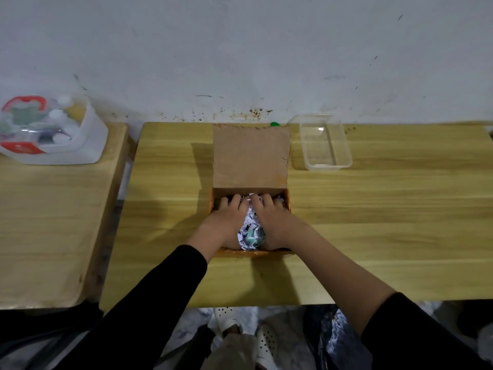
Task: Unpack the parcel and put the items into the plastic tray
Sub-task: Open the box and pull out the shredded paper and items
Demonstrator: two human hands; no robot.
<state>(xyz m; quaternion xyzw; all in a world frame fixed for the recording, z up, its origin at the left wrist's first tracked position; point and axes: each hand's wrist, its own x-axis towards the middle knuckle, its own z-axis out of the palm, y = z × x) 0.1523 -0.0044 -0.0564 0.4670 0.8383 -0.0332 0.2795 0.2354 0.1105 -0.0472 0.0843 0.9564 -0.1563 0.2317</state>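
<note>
A brown cardboard parcel [250,158] stands open in the middle of the wooden table, its lid flipped back toward the wall. Shredded white paper filling [249,228] lies inside it, with a teal item [252,236] showing through near the front. My left hand [226,222] and my right hand [272,222] are both inside the box, palms down, fingers spread and pressed into the paper on either side of the teal item. What else lies under the filling is hidden. The clear plastic tray [324,142] sits to the right of the parcel, with nothing in it.
The wooden table [373,209] stands against a white wall. A second table [48,222] to the left carries a clear plastic case with red handles [48,129] holding small bottles. A small green object [274,124] lies behind the parcel. White shoes show below the table's front edge.
</note>
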